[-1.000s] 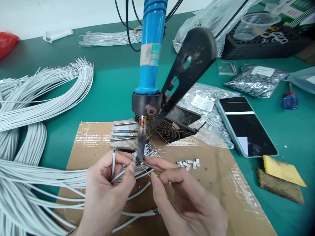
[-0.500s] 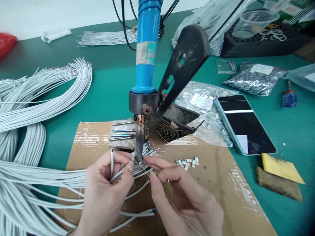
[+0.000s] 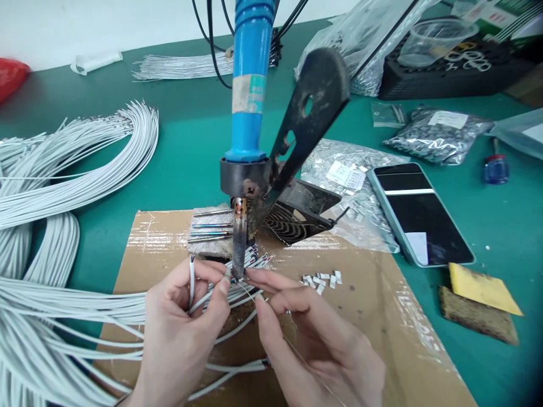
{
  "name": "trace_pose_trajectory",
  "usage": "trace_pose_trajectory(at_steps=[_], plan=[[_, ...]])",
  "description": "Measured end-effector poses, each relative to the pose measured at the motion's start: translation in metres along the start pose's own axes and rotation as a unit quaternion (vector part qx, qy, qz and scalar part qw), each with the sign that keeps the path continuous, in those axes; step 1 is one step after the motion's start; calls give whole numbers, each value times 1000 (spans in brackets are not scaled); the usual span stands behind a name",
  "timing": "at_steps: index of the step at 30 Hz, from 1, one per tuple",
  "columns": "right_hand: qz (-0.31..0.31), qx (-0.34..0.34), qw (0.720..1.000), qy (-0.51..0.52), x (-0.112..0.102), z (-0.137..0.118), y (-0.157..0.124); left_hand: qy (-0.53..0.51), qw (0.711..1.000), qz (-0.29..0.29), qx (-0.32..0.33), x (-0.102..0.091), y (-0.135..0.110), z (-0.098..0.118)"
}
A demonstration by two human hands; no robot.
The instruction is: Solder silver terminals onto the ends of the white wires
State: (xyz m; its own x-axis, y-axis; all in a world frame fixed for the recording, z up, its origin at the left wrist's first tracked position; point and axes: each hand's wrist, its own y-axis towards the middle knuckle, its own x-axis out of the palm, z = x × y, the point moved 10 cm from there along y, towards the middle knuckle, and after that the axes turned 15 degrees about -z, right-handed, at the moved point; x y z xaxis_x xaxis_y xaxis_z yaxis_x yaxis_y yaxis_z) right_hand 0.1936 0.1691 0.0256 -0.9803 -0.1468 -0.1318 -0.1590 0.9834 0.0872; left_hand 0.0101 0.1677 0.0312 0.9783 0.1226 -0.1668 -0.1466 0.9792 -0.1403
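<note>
A blue-handled soldering iron (image 3: 247, 113) hangs upright in a black bracket (image 3: 309, 113), its dark tip (image 3: 238, 260) pointing down between my hands. My left hand (image 3: 186, 322) is closed, thumb and finger pinching a white cable (image 3: 192, 285) just left of the tip. My right hand (image 3: 318, 333) pinches a thin solder wire (image 3: 301, 359), whose end runs up to the tip; its index finger reaches close to the tip's right side. The small joint under the tip is mostly hidden by fingers and iron.
Bundles of white cables (image 3: 55, 305) cover the left side. Cardboard (image 3: 365, 316) lies beneath my hands, bearing small white connectors (image 3: 320, 281). A small fan (image 3: 297, 212) stands behind. Farther right are a phone (image 3: 424, 215), a yellow sponge (image 3: 483, 288) and a bag of parts (image 3: 439, 135).
The view has shifted very slightly, so the iron and hands appear a little further left. Both hands keep their grip; little else differs.
</note>
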Motion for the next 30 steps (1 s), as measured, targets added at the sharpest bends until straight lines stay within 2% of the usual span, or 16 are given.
trace_pose_trajectory(at_steps=[4, 13, 30], plan=[[-5, 0, 1000, -4, 0, 0, 0, -21, 999, 30, -3, -5, -3, -2], [-9, 3, 1000, -21, 0, 0, 1, 15, 1000, -18, 0, -1, 0, -8], [7, -12, 1000, -14, -1, -1, -1, 26, 1000, -14, 5, -3, -6, -8]])
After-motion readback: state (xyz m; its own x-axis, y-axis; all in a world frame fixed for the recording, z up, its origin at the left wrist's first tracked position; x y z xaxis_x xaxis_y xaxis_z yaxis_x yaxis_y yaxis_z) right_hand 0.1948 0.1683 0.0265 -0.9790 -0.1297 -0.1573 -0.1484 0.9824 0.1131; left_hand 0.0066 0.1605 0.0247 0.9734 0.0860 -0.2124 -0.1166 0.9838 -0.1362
